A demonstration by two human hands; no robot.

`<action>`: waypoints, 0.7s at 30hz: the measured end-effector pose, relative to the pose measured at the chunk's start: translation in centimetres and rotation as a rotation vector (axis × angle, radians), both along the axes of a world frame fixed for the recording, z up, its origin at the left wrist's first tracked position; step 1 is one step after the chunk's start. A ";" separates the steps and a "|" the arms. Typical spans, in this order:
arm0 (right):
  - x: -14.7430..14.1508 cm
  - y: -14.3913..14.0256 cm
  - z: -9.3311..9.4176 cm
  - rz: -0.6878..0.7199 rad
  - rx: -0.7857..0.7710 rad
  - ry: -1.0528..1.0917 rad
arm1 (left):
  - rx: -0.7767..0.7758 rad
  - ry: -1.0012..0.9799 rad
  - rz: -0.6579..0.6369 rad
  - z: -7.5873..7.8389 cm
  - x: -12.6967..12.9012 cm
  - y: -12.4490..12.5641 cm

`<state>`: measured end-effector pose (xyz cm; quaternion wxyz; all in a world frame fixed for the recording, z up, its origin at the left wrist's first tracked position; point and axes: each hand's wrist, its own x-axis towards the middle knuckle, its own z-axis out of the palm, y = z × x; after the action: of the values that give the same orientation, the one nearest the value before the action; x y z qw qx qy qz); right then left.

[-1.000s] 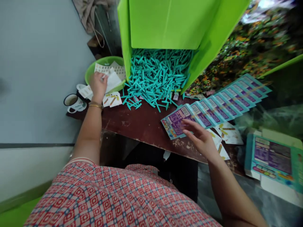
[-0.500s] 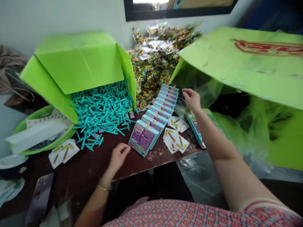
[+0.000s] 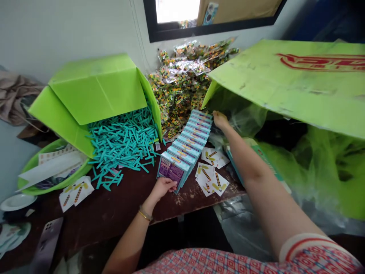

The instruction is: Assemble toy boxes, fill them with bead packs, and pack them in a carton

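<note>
A fanned row of teal-and-purple printed cards (image 3: 186,146) lies on the dark wooden table (image 3: 119,207). My left hand (image 3: 163,187) grips the near end of the row and tilts the front card upright. My right hand (image 3: 220,119) rests at the far end of the row, fingers curled against the last card and the clear plastic behind it. Small white sticker sheets (image 3: 210,173) lie just right of the row. A heap of teal plastic sticks (image 3: 122,139) spills from a tipped lime-green box (image 3: 94,91) to the left.
A pile of clear packets with colourful contents (image 3: 185,80) sits against the wall. A big green box with plastic lining (image 3: 299,87) stands at right. A green basin with papers (image 3: 48,167), more sticker sheets (image 3: 76,192), a phone (image 3: 45,243) and a plate (image 3: 15,201) are at left.
My view swung from the left side to the whole table. My left hand left the basin and came to the near end of the card row; my right hand reached to its far end.
</note>
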<state>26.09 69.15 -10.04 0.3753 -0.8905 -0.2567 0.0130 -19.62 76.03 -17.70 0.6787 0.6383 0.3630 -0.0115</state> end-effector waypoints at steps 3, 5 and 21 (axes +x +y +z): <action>-0.4 -0.5 -1.0 -0.034 0.081 0.021 | -0.014 -0.027 -0.036 -0.1 0.1 0.2; -0.9 -0.6 -1.7 -0.035 0.136 0.042 | -0.008 -0.061 -0.059 -0.2 -0.4 0.1; -1.3 0.6 -3.9 0.078 0.407 0.221 | 0.107 -0.105 0.021 -2.4 4.2 -0.1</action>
<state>24.78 69.76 -13.96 0.5721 -0.7792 -0.2456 0.0728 -15.44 75.94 -20.14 0.6619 0.6696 0.3335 0.0485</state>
